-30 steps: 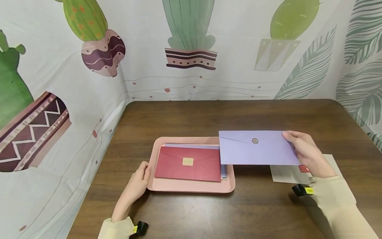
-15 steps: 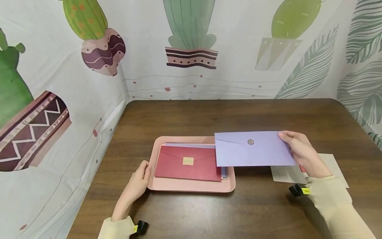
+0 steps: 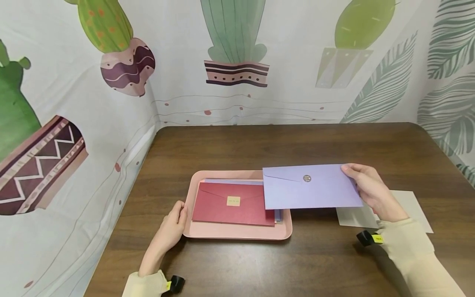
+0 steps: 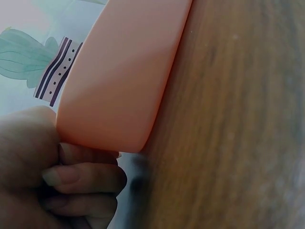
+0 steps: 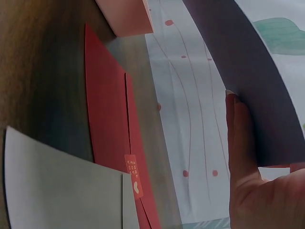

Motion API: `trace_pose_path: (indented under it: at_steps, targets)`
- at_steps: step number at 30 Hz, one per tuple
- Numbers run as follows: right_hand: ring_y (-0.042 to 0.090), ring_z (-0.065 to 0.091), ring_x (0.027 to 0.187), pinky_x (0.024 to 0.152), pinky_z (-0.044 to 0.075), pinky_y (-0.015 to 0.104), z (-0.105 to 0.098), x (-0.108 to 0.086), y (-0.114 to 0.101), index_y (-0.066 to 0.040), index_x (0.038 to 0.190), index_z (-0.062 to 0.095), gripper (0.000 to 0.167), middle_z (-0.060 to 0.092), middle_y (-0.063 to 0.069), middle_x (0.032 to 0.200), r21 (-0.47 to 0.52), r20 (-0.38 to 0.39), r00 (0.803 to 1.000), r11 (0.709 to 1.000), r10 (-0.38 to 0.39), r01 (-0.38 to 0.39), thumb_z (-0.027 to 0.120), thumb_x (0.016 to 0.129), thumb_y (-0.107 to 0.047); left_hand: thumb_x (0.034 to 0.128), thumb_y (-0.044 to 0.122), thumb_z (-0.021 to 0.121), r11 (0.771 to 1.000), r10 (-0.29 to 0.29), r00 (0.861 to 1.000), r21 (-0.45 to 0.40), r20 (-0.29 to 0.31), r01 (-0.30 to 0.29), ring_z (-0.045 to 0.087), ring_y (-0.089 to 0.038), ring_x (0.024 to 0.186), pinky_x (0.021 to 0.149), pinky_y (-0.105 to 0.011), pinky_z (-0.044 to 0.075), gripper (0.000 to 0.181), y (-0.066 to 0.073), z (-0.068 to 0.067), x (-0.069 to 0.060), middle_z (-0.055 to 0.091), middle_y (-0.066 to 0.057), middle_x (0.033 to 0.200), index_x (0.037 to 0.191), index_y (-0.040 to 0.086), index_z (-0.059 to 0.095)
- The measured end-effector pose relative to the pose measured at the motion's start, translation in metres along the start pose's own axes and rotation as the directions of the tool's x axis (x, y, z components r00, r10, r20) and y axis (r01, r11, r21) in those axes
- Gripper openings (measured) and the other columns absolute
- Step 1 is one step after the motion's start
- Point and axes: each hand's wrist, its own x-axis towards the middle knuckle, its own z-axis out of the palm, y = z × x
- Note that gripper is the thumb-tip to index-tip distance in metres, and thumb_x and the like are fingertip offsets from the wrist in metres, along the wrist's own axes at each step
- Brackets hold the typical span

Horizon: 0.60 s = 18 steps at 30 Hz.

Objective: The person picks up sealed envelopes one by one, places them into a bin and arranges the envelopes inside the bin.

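Note:
My left hand (image 3: 170, 225) holds the left rim of a pink tray (image 3: 237, 234); in the left wrist view its fingers (image 4: 90, 176) curl under the tray's corner. Inside the tray lies a red envelope (image 3: 219, 212) with a pale gold square sticker, on top of lavender ones that show at its edges. My right hand (image 3: 372, 192) pinches the right end of a lavender envelope (image 3: 311, 187) with a round dark seal. That envelope is raised above the table, its left end over the tray's right side. In the right wrist view its underside (image 5: 248, 71) looks dark.
On the table's right, a light grey envelope (image 3: 408, 206) overlaps another red envelope (image 5: 107, 90), seen in the right wrist view and hidden from the head view. The brown table (image 3: 274, 268) meets a cactus-print cloth (image 3: 297, 82) behind and at the left.
My right hand has carried the lavender envelope a little left and toward me, so it covers more of the tray's right side. The left hand and tray stay put.

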Motion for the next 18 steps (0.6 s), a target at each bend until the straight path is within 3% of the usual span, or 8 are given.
trace_pose_path:
  at_steps: [18]
  targets:
    - [0.004, 0.059, 0.072, 0.062, 0.049, 0.025, 0.019, 0.002, -0.002, -0.024, 0.095, 0.061, 0.006, 0.064, -0.014, 0.079, -0.085, 0.017, 1.0, 0.996, 0.012, -0.011, 0.056, 0.098, -0.025, 0.1042, 0.019, 0.039, 1.0, 0.012, 1.0, -0.001, -0.014, -0.012, 0.049, -0.019, 0.067, 0.059, -0.032, 0.039, 0.015, 0.0, 0.001, 0.0, 0.045, -0.005, 0.071, 0.1, 0.007, 0.048]
